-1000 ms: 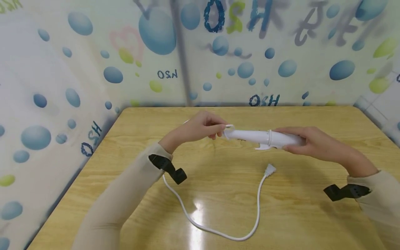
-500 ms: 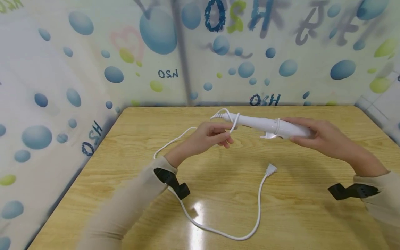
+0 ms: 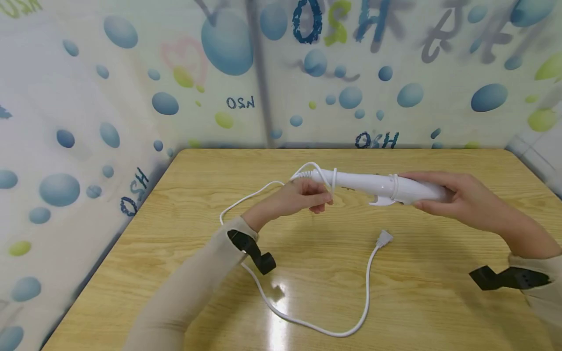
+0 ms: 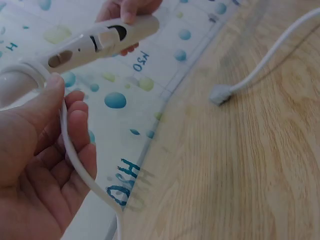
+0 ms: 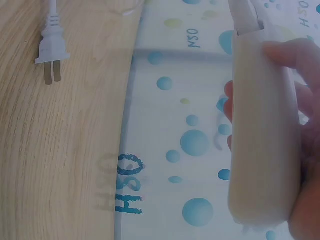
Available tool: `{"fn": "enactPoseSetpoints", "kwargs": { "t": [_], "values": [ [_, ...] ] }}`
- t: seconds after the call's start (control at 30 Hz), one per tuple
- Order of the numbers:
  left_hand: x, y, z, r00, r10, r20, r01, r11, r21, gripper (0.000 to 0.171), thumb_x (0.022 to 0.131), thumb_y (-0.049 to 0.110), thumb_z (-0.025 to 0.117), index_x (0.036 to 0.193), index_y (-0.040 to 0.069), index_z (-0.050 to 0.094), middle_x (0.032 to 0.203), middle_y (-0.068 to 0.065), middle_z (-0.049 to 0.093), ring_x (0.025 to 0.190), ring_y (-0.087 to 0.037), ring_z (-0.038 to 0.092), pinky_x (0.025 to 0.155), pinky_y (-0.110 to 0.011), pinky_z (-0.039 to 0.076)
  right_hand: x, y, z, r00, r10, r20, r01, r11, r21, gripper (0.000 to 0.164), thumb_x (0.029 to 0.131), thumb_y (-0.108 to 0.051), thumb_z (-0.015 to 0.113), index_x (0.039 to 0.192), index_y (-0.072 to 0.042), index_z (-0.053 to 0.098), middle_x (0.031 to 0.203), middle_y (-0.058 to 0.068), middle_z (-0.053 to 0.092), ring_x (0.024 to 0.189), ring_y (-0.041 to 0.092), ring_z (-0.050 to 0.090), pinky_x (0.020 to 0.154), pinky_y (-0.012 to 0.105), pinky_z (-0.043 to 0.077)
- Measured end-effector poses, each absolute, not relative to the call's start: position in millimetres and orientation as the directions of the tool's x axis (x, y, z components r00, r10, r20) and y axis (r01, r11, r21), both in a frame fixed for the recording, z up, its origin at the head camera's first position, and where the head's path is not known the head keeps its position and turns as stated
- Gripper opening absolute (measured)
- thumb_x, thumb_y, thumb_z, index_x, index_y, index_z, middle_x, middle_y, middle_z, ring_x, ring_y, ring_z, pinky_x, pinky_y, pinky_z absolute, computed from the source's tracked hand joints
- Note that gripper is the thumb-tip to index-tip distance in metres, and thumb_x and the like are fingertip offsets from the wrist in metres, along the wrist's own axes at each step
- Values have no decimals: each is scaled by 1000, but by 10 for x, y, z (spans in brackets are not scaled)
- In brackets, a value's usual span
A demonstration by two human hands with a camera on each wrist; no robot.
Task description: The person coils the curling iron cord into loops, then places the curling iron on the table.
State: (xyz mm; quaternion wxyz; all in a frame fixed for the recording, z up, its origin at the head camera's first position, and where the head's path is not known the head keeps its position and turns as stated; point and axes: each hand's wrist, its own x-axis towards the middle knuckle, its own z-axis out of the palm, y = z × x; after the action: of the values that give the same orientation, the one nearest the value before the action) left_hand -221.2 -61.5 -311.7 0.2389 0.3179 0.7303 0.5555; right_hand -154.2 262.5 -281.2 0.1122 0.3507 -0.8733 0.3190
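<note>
At the far left I have a wall [image 3: 131, 92] printed with bubbles and letters, meeting the wooden table [image 3: 430, 297]. Next comes a beige sleeve [image 3: 184, 287] with a black camera mount [image 3: 252, 251] at its cuff. The white cord [image 3: 303, 322] runs out behind that forearm and curves across the tabletop toward me. My left hand [image 3: 300, 196] pinches a length of this cord between thumb and curled fingers, right beside the narrow end of the white appliance [image 3: 369, 184]. From its ribbed end the cord loops up, and a strand lies across the handle; I cannot tell whether it goes fully round. The appliance is up above the table, its right end slightly lower, a small tab jutting beneath its body. Below it, the two-pronged plug [image 3: 384, 238] lies on the wood. Furthest right, my right hand [image 3: 470, 201] grips the appliance's thick end, thumb underneath.
</note>
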Motion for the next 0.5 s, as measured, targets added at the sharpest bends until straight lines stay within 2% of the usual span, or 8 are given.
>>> {"fn": "enactPoseSetpoints", "kwargs": {
  "t": [0.1, 0.17, 0.27, 0.33, 0.43, 0.5],
  "values": [
    [-2240, -661, -3131, -691, 720, -65, 189, 267, 945, 20, 92, 17, 58, 92, -3, 61, 73, -2, 56, 66, -12, 51, 71, -43, 45, -1512, 2638, -2809, -731, -558, 393, -679, 533, -504, 59, 76, 9, 69, 129, -9, 53, 116, -17, 52, 77, 9, 52, 56, 22, 44],
    [-2256, -688, -3145, -688, 723, -67, 225, 299, 927, 20, 90, 21, 59, 87, 1, 60, 70, -1, 52, 63, -14, 46, 64, -35, 43, -1490, 2639, -2806, -735, -564, 377, -671, 527, -521, 58, 76, 8, 69, 129, -9, 53, 116, -16, 52, 77, 9, 52, 54, 22, 45],
    [-2276, -693, -3155, -659, 752, 6, 304, 259, 917, 16, 87, 17, 61, 83, 1, 61, 64, -5, 47, 56, -17, 40, 54, -28, 36, -1454, 2626, -2791, -737, -572, 360, -665, 519, -537, 57, 77, 7, 68, 129, -10, 53, 115, -14, 54, 74, 10, 53, 52, 23, 45],
    [-2281, -690, -3150, -640, 768, 41, 336, 231, 913, 14, 85, 13, 63, 85, -2, 62, 64, -6, 49, 55, -15, 41, 52, -26, 36, -1430, 2615, -2779, -734, -583, 348, -664, 509, -547, 57, 78, 7, 68, 129, -10, 53, 113, -12, 55, 73, 10, 52, 52, 23, 45],
    [-2289, -694, -3125, -562, 817, 128, 413, 144, 899, 14, 83, 2, 64, 91, -9, 62, 75, -10, 59, 63, -12, 50, 59, -27, 45, -1402, 2603, -2759, -723, -605, 335, -671, 496, -551, 57, 77, 7, 68, 129, -11, 53, 111, -9, 57, 72, 10, 51, 51, 24, 44],
    [-2313, -712, -3121, -473, 854, 217, 505, 61, 861, 15, 83, 1, 64, 94, -10, 61, 84, -12, 61, 72, -10, 52, 66, -28, 47, -1385, 2603, -2745, -716, -618, 324, -674, 492, -551, 57, 78, 6, 68, 130, -11, 53, 110, -8, 57, 71, 10, 50, 51, 24, 44]
  ]
}}
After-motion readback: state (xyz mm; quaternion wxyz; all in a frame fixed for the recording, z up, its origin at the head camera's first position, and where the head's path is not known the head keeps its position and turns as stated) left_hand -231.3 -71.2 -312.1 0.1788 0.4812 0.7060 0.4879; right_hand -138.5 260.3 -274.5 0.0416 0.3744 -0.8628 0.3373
